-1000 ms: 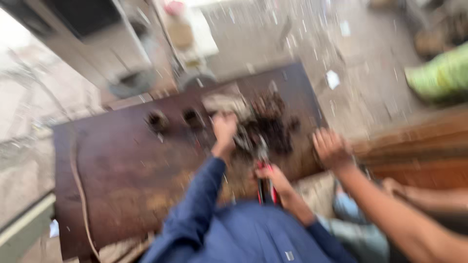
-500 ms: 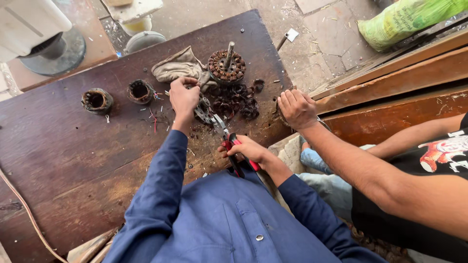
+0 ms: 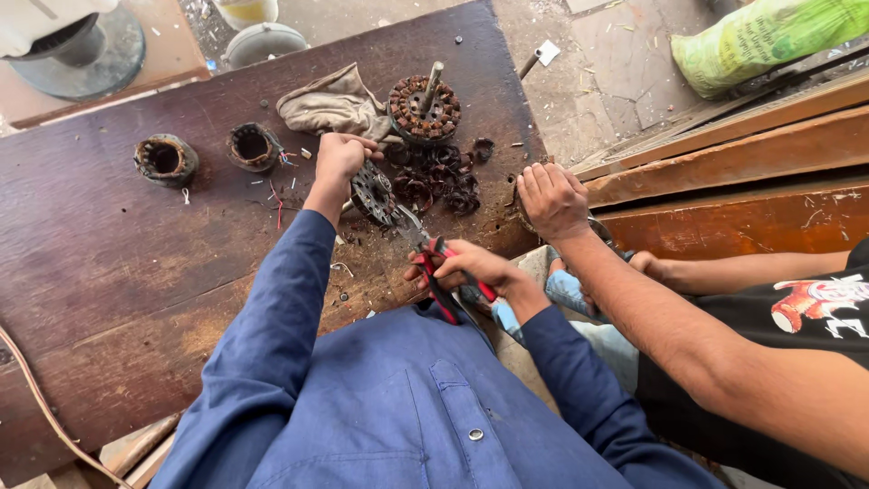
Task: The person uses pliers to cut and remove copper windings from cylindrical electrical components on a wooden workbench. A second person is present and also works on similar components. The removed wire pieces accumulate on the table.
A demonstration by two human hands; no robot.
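My left hand point(image 3: 339, 158) grips a round metal motor core point(image 3: 372, 192) and holds it on edge on the dark wooden table point(image 3: 109, 263). My right hand point(image 3: 471, 267) is closed around red-and-black pliers point(image 3: 433, 267), whose jaws bite at the core's lower edge. Just behind lie a pile of pulled copper coils point(image 3: 439, 181) and a second core on a shaft point(image 3: 424, 109). A grey rag point(image 3: 330, 104) lies by my left hand.
Another person's hand point(image 3: 552, 199) rests flat on the table's right edge beside my right hand. Two round wound coils point(image 3: 166, 159) point(image 3: 253, 146) sit at the left. A wooden plank frame point(image 3: 742, 172) lies right, a green sack point(image 3: 769, 36) beyond.
The view has steadied and come closer. My hands stay on the core and pliers; the other person's hand remains at the table edge.
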